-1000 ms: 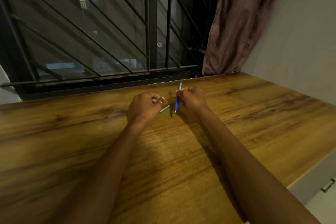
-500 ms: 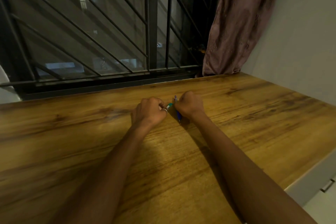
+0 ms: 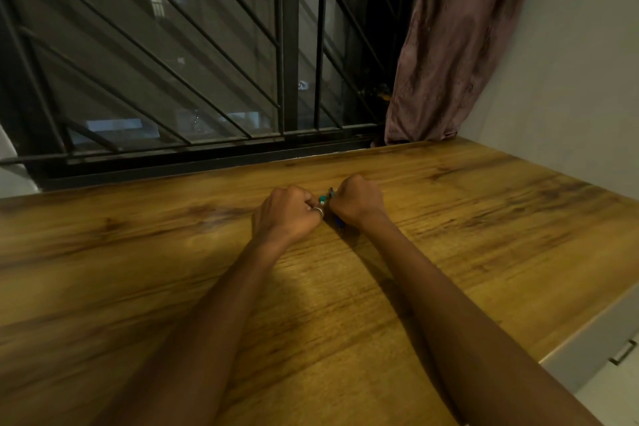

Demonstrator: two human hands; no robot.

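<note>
On the wide brown wood-grain worktop [image 3: 449, 252], the left hand [image 3: 288, 214] and right hand [image 3: 358, 202] have drawn knuckle to knuckle, both grips clenched. The right grasps the slim blue plastic pen [image 3: 340, 222], upright a second ago and now tipped low. The left pinches a small teal piece [image 3: 322, 198] against it, so the two parts are probably being joined.

Both bare forearms reach forward and converge. The left hand [image 3: 288, 214] and the right hand [image 3: 358, 201] are balled up, backs upward, fingers curled tightly under (their tips hidden from view). The thumb sides sit just beside each other, the wrists low.
</note>
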